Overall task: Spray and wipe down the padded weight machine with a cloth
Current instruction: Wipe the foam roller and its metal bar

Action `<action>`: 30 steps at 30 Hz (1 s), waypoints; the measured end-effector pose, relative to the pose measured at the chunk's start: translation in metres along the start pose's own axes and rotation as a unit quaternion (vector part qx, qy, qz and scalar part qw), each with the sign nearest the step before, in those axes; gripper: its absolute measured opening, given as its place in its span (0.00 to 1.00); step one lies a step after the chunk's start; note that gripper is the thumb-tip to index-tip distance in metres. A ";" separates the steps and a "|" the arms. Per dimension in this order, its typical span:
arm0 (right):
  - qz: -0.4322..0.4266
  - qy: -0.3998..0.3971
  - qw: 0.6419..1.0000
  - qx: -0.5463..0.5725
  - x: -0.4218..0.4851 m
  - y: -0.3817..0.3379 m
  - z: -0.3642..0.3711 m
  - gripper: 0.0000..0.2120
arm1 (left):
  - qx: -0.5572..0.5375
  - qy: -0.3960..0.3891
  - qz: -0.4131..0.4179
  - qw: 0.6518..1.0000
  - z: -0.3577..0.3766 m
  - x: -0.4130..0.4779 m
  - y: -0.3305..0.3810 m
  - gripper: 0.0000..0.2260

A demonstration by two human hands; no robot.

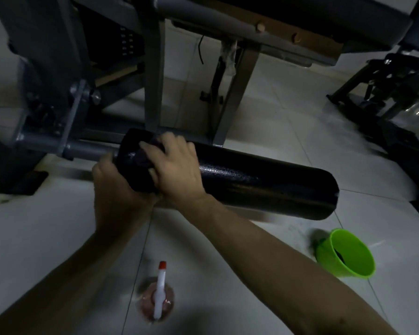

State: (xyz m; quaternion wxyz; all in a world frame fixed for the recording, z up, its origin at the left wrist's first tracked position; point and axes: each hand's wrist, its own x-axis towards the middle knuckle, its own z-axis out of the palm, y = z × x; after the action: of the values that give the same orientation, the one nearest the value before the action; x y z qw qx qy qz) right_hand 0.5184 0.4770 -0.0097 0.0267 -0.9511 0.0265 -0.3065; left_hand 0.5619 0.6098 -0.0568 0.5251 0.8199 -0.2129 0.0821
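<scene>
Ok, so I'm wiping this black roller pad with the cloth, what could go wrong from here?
The spray bottle stands on the floor directly under your reach; pulling back could knock it over. The roller pad glistens wet, so your right hand, holding the cloth, might slip. Your left hand grips the pad's end beside the metal bar; if the pad swings, fingers could get pinched there.

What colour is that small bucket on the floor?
The bucket is bright green; the head view shows it clearly.
</scene>
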 end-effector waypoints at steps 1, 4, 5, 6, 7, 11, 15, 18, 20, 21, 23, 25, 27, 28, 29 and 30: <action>-0.013 -0.003 1.000 -0.003 -0.004 0.007 -0.005 0.29 | -0.029 0.002 -0.017 0.999 -0.002 -0.003 -0.002 0.47; -0.012 0.008 1.000 -0.017 -0.037 0.055 -0.029 0.28 | -0.042 -0.002 -0.049 0.998 -0.004 -0.006 -0.003 0.45; 0.007 0.018 1.000 -0.023 -0.051 0.073 -0.039 0.27 | -0.046 -0.010 -0.056 0.997 -0.007 -0.006 -0.002 0.44; 0.037 0.022 0.999 -0.020 -0.063 0.089 -0.049 0.26 | -0.050 -0.018 -0.058 0.997 -0.009 -0.005 -0.002 0.43; 0.073 0.025 0.997 -0.013 -0.072 0.101 -0.058 0.24 | -0.051 -0.023 -0.059 0.997 -0.010 -0.004 0.000 0.42; 0.108 0.015 0.994 0.001 -0.052 0.078 -0.056 0.25 | -0.043 -0.020 -0.069 0.997 -0.014 0.000 0.009 0.40; 0.021 -0.027 0.997 0.063 0.013 0.001 -0.015 0.22 | -0.038 -0.017 -0.062 0.997 -0.016 0.011 0.013 0.37; -0.011 -0.038 0.998 0.046 0.036 -0.031 0.002 0.18 | -0.057 -0.026 -0.033 0.997 -0.020 0.013 0.008 0.29; -0.043 -0.060 0.997 0.036 0.030 -0.031 -0.004 0.24 | -0.076 -0.044 -0.021 0.996 -0.021 0.012 0.006 0.28; -0.068 -0.073 0.995 0.026 0.024 -0.027 -0.008 0.28 | -0.096 -0.047 -0.038 0.993 -0.023 0.012 0.007 0.29; -0.106 -0.087 0.990 0.009 0.017 -0.022 -0.010 0.28 | -0.116 -0.051 -0.058 0.990 -0.023 0.013 0.004 0.30; -0.108 -0.073 0.991 0.004 0.020 -0.023 -0.004 0.22 | -0.095 -0.062 -0.035 0.993 -0.023 0.013 -0.001 0.31; -0.109 -0.044 0.993 -0.002 0.023 -0.023 0.004 0.17 | -0.085 -0.077 -0.018 0.993 -0.026 0.011 -0.007 0.36; -0.120 -0.029 0.992 -0.005 0.020 -0.019 0.005 0.16 | -0.081 -0.086 -0.016 0.993 -0.028 0.011 -0.009 0.38; -0.139 -0.018 0.990 -0.005 0.014 -0.012 0.003 0.15 | -0.080 -0.092 -0.014 0.992 -0.030 0.010 -0.010 0.39; -0.156 -0.013 0.988 -0.005 0.003 0.000 -0.002 0.15 | -0.078 -0.097 -0.015 0.992 -0.031 0.009 -0.009 0.40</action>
State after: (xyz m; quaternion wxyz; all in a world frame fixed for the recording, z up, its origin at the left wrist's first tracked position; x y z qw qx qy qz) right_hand 0.5203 0.4766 -0.0063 -0.0259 -0.9475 -0.1215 -0.2946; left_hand 0.5770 0.6389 -0.0477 0.5658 0.7835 -0.2560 -0.0228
